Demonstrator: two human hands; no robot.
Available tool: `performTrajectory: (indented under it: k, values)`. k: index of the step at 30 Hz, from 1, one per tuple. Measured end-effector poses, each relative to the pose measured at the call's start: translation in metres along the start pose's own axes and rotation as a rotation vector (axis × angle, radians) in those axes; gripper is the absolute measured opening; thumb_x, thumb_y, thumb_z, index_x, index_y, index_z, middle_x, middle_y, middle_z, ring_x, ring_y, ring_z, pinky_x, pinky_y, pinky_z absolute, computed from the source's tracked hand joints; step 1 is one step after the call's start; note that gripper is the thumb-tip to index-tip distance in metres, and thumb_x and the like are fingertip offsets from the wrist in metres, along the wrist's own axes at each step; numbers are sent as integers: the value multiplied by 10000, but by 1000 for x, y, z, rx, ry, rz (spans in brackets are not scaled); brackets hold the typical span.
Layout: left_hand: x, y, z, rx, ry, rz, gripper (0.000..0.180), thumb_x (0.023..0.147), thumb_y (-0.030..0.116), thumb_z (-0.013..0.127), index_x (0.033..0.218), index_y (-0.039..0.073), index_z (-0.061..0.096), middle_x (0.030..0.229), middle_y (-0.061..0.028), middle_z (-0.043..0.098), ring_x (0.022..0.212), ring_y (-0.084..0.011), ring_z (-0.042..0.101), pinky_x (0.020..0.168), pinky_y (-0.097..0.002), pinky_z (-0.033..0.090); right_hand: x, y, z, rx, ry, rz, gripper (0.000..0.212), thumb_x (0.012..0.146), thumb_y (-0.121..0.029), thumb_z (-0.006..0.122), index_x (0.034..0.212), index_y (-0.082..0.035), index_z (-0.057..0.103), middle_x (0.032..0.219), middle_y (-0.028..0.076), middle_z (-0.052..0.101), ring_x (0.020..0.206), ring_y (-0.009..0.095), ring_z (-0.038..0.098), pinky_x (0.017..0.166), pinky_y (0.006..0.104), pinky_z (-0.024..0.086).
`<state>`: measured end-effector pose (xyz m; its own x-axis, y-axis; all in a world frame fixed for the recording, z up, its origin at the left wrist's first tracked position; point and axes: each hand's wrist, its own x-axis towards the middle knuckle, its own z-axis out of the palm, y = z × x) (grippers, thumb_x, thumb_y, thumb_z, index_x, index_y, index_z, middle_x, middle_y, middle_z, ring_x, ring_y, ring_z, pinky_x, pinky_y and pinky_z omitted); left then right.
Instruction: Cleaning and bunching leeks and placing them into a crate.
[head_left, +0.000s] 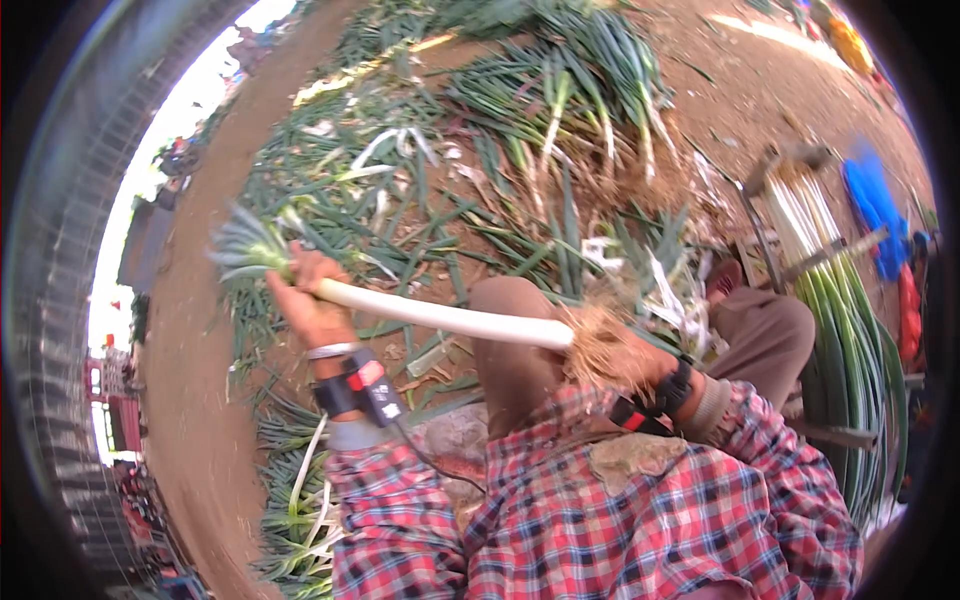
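One leek (440, 315), left hand (310, 308) to right hand (640, 357)

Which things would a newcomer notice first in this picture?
The long white-stemmed leek stands out, spanning the middle between the left hand near its leafy end and the right hand at its roots. Next come the leek bundle at right and the bright blue material beside it.

we look into what appears to be an open-sided farm packing shed: bare dirt floor (185, 400), loose leaves (320, 190) strewn upper left of center, rooted leeks (560, 110) heaped at top, a leek bundle (835, 310) racked at right, ribbed grey sheeting (60, 300) far left.
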<state>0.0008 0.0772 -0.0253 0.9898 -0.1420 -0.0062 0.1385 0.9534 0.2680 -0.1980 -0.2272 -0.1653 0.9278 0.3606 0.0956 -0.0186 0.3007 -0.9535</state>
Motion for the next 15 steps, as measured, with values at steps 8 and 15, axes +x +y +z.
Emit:
performTrajectory:
  k: [8, 15]
  values:
    - [-11, 3, 7, 171, -249, 60, 474, 957, 447, 498, 1162, 20, 514, 725, 26, 440, 561, -70, 387, 505, -229, 376, -75, -70, -42, -763, -16, 255, 156, 880, -116, 569, 963, 8, 614, 760, 186, 607, 701, 336, 594, 627, 412, 455]
    - [-10, -2, 54, 542, -322, 262, 408, 980, 390, 490, 1257, 91, 475, 772, 32, 429, 604, -72, 369, 567, -236, 363, -97, -50, -96, -1510, 152, 411, 419, 766, -152, 652, 1162, -54, 558, 1020, 202, 597, 888, 381, 606, 750, 455, 481]
